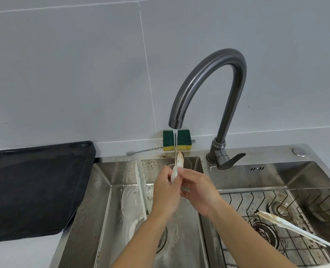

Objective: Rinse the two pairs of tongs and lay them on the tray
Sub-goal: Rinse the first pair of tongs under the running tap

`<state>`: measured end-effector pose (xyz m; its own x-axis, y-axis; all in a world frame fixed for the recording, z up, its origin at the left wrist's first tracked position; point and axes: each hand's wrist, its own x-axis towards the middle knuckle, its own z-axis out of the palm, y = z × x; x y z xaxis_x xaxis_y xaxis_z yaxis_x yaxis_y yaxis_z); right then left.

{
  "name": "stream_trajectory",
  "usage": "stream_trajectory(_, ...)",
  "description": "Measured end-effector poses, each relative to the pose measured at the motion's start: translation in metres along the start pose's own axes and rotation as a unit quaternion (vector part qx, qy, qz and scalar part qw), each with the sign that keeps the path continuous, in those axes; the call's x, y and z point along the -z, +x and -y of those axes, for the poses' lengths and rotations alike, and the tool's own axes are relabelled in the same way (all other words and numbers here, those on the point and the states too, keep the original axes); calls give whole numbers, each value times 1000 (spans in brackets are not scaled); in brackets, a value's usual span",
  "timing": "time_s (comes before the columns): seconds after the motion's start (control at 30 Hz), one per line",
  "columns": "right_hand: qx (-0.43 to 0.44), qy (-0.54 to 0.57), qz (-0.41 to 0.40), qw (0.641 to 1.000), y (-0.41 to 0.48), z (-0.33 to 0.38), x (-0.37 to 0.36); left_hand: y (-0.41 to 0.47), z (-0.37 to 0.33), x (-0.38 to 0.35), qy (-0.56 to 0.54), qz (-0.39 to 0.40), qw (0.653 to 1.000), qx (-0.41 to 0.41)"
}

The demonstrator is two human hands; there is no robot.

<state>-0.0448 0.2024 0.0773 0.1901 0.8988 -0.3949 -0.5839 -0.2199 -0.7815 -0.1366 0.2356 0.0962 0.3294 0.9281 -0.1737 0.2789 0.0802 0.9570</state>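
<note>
Currently left hand (166, 192) and right hand (200, 192) both grip first tongs (179, 161); second tongs (291, 227) lie in sink (257, 176).

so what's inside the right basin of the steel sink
A dark wire rack sits in the steel basin, with a white pair of tongs, brown-stained at the tip, lying on it and a round drain showing beneath. The person's right forearm covers the near-left corner.
</note>
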Motion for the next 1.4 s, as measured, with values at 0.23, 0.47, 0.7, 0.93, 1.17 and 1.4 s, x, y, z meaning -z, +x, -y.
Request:
stream_trajectory(0.23, -3, -13, -3, 1000, -1, 0, -5, -1, 1, 1, 42, -11, 999, -25)
stream_trajectory(0.47, 10, -18, -11, 1000, -2, -3, -6, 1, 13, 1, 32, 0, 999, -42)
stream_trajectory(0.7, 8, -37, -15, 999, 0, -7, -4, -1, 20, 3, 42, -8, 998, -39)
stream_trajectory(0.93, 12, -44, -46, 998, 3, -7, -7, -3, 21, 4, -39, 25, 998, 43)
stream_trajectory(1.17, 21, -61, -83, 994, 5, -9, -9, -7, 21, 5, -153, 55, 978, 131)
stream_trajectory(1.4, 29, -79, -87, 993, -1, -10, -8, -12, 25, 9, -191, 74, 967, 153)
